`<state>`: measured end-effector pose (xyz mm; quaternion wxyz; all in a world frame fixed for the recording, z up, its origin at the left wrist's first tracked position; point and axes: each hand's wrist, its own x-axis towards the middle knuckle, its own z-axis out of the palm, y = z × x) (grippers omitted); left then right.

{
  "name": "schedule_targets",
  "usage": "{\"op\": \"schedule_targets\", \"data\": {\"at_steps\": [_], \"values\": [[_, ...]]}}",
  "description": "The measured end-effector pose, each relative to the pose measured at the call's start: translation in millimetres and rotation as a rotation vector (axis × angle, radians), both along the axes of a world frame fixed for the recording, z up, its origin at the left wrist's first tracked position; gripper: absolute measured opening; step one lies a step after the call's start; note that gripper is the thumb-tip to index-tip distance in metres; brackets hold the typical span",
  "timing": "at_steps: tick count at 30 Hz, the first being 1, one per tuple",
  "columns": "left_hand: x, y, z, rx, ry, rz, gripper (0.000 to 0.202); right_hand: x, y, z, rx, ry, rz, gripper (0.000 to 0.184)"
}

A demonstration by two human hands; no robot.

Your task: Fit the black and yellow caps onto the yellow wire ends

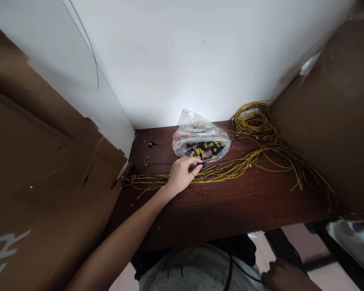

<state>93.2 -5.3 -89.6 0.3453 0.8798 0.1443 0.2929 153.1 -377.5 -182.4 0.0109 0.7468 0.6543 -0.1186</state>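
Note:
My left hand (183,173) reaches over the wooden table, thumb and fingertips pinched on a thin black wire. It is just in front of an open clear plastic bag (182,141) of small black and yellow connectors (204,149). Beneath the hand, a bundle of thin yellow and black wires (236,167) runs across the table. Low at the right, beside my lap, my right hand (286,277) is closed in shadow around a black cord (245,273) that crosses my clothing. Part of that hand is cut off by the frame's edge.
Cardboard stands at the left (48,173) and right (330,121) of the table (224,206), with a white wall (182,60) behind. A coil of yellow wire (250,117) lies at the back right. One loose connector (151,144) sits left of the bag.

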Motion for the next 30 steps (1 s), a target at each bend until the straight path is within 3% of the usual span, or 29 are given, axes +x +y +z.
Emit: {"op": "schedule_targets", "data": {"at_steps": [4,7,11,15,17,20,25,28,30], "values": [[1,0,-3.1,0.026,0.007,-0.023,0.014,-11,45,41.5,0.006,0.095,0.071,0.014],[1,0,-4.4,0.047,0.006,-0.030,0.014,-23,81,69.6,0.117,0.249,0.052,0.021],[1,1,-4.2,0.093,0.026,-0.031,0.014,-32,112,80.7,0.383,0.365,0.132,0.028],[1,0,-3.8,0.117,0.041,-0.048,0.015,-34,125,81.7,0.555,0.315,0.282,0.031],[1,0,-4.0,0.130,0.045,-0.055,0.015,-33,125,84.1,0.599,0.275,0.342,0.028],[1,0,-3.5,0.138,0.045,-0.053,0.015,-28,117,88.7,0.600,0.266,0.324,0.019],[1,-1,-1.5,0.141,0.043,-0.060,0.015,-15,78,88.5,0.543,0.342,0.268,0.016],[1,-1,-1.8,0.148,0.046,-0.053,0.015,-2,42,81.6,0.583,0.380,0.097,0.010],[2,-1,-2.4,0.149,0.050,-0.046,0.016,10,18,75.2,0.620,0.375,-0.159,0.010]]}}
